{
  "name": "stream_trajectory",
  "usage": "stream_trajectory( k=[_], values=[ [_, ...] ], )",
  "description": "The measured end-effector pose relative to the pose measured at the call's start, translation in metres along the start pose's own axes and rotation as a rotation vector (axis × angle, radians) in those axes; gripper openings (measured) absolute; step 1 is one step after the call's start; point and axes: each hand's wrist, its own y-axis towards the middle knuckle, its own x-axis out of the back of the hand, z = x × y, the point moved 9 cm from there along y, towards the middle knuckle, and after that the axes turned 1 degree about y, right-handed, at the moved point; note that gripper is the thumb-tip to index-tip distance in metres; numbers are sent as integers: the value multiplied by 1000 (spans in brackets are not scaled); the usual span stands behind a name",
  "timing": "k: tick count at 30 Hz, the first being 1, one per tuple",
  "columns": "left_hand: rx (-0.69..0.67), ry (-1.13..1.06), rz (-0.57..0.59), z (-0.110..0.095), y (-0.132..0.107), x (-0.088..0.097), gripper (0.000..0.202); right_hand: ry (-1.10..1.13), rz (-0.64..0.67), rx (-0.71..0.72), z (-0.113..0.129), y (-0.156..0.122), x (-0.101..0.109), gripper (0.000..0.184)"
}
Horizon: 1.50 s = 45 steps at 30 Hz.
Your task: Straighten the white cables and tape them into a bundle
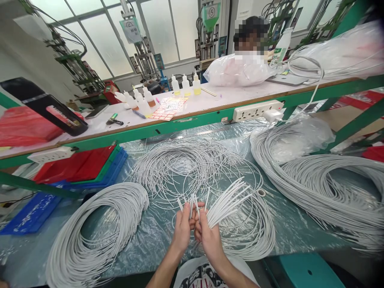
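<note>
My left hand [182,227] is closed, thumb and fingers pinching the ends of a few thin white cables [192,202]. Close beside it, my right hand [209,236] is wrapped round a fanned bundle of white cables [231,200], whose ends point up and to the right. The fingertips of both hands nearly meet, so exactly which cable each one pinches is partly hidden. A loose coil of cable [255,236] spreads under and right of my right hand. Beyond the hands lies a tangled heap of cables [180,160].
A neat cable coil [69,228] lies at left, large coils [300,188] at right. Red, green and blue trays [75,166] sit back left. A green-edged shelf [168,126] crosses behind, bearing squeeze bottles [186,85], a black bottle [45,106] and a power strip [258,111]. A person sits beyond.
</note>
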Motion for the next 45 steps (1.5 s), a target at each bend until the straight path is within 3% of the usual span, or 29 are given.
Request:
stream_trajectory(
  k=[23, 34, 37, 40, 45],
  values=[
    [-92, -28, 56, 4, 5, -3, 59, 28, -37, -53, -7, 1, 4, 56],
    [-151, 191, -89, -17, 0, -2, 45, 20, -52, -40, -3, -3, 1, 51],
    [-124, 237, -111, -12, 0, -2, 49, -98, -61, 51, 10, -2, 5, 48],
    [-180, 237, -145, -12, 0, 3, 48, -197, -53, 184, 29, -2, 8, 44],
    [-222, 181, -122, -11, 1, 8, 43, -225, 29, 204, 34, 0, 3, 45]
  ],
)
